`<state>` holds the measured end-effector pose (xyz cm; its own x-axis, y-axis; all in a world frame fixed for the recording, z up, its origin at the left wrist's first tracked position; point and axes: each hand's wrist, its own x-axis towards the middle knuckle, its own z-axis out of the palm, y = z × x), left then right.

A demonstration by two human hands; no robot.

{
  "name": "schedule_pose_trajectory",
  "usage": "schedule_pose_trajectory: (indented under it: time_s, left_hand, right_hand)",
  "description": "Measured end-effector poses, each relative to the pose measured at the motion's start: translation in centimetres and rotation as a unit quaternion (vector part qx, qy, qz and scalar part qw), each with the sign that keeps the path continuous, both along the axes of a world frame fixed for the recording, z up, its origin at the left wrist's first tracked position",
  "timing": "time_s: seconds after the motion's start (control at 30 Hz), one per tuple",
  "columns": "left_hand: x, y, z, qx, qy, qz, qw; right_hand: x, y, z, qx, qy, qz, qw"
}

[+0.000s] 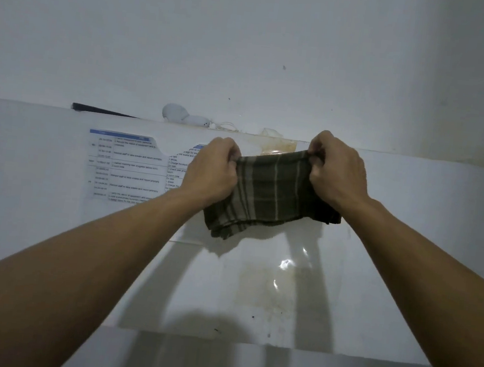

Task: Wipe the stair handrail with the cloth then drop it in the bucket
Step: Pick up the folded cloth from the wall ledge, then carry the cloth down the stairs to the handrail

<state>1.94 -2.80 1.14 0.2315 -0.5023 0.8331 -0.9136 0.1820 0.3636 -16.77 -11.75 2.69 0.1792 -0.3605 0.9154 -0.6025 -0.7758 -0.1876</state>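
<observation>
A dark green checked cloth (266,195), folded over, hangs between both hands above a white surface. My left hand (210,174) pinches its upper left edge. My right hand (337,172) pinches the upper right edge, slightly higher. The cloth's lower part droops toward the surface. No stair handrail and no bucket show in this view.
A white glossy surface (253,289) with a yellowish stain lies below the hands. A printed schedule sheet (126,168) is stuck on it at the left. At the back edge by the wall lie a white rounded device (182,115) with a cord and a dark flat object (99,109).
</observation>
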Motion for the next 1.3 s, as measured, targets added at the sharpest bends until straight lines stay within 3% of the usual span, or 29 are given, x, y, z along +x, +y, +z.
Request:
schedule_pose_trajectory:
  time_s: [0.13,0.33,0.53,0.67,1.03,1.3]
  left_hand:
    - [3.4,3.9,-0.6,0.047,0.017,0.004,0.999]
    - [10.9,11.5,-3.3,0.186,0.056,0.009,0.981]
    - [18.3,20.6,-7.1,0.199,0.046,0.061,0.977]
    - [23.1,27.3,-9.9,0.174,0.102,0.109,0.973]
    - [30.5,47.1,-14.0,0.137,0.22,0.251,0.933]
    - [31.0,61.2,-16.1,0.105,0.281,0.412,0.861]
  right_hand:
    - [2.4,2.1,-0.9,0.037,0.032,0.067,0.997]
    - [9.3,5.6,-3.2,0.095,0.128,0.162,0.974]
    - [19.2,10.4,-6.5,0.125,0.207,0.269,0.932]
    - [26.3,14.2,-8.7,0.137,0.217,0.346,0.902]
    - [43.1,28.7,-12.0,0.143,0.287,0.524,0.789]
    - [53.4,42.3,-14.2,0.107,0.325,0.659,0.669]
